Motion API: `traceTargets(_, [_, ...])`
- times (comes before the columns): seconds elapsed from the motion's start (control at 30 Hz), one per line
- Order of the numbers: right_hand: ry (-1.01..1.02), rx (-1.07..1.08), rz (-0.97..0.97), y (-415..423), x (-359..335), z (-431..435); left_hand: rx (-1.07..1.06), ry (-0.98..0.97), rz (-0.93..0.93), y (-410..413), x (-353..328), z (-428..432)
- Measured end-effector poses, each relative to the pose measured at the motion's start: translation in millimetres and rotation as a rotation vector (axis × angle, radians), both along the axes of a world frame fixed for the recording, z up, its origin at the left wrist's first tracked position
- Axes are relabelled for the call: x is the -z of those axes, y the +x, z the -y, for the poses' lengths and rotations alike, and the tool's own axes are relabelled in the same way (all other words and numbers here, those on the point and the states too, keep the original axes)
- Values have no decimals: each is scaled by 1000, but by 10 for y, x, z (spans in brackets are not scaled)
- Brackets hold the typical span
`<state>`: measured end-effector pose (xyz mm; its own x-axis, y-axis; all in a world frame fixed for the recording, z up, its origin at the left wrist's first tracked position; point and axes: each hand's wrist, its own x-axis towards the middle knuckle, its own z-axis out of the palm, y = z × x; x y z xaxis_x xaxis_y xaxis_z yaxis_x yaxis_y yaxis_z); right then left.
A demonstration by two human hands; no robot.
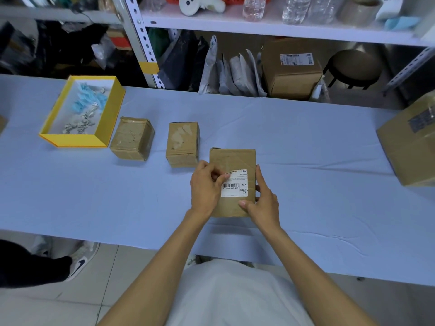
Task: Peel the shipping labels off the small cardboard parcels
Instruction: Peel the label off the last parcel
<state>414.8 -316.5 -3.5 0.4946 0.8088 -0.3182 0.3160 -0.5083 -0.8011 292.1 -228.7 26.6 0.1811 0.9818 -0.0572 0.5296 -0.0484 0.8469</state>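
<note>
Nearest the camera, two bare forearms reach forward over a white shirt to the middle of a table [94, 196] covered in pale blue cloth. Its near edge runs across the lower part of the view, with tiled floor [131, 262] below it and a shoe [81, 261] at 8 o'clock.

Both hands meet at a small cardboard parcel [231, 161] lying flat at the centre. The left hand [204, 188] pinches the upper left corner of the white shipping label [235, 188], which is curled up off the cardboard. The right hand [262, 204] grips the parcel's right edge and lower right corner, thumb on top, steadying it. The rest of the label lies stuck down, its barcode showing.

Open cloth lies to either side of the hands, widest at 9 o'clock and 3 o'clock.

Farther back, at 11 o'clock, two smaller boxes sit apart: a bare box [182, 144] with torn patches on top just beside the parcel, and a taped box [132, 138] to its left. Beyond these, at 10 o'clock, a yellow tray [110, 118] holds blue and white paper scraps. A large carton [409, 144] sits at the table's right edge at 3 o'clock.

Behind the far edge stand metal shelves [259, 25] with bottles above, and grey mailing bags [235, 74], a labelled brown box [290, 67] and a round stool [353, 67] beneath.
</note>
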Motion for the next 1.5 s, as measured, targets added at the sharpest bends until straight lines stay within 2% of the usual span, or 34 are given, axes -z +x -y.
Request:
traceTargets(0.17, [-18, 6, 11, -14, -15, -5, 2, 56, -109, -26, -2, 24])
traceTargets(0.4, [-36, -16, 33, 2, -54, -21, -55, 30, -4, 36, -56, 109])
traceTargets(0.83, [-51, -12, 70, -4, -97, -33, -25, -81, -78, 62, -147, 59])
traceTargets(1.33, [-63, 9, 75, -40, -60, -47, 26, -121, -61, 48, -127, 22])
traceTargets(1.5, [-71, 2, 80, -14, -83, -38, 30, -54, -34, 14, -58, 32])
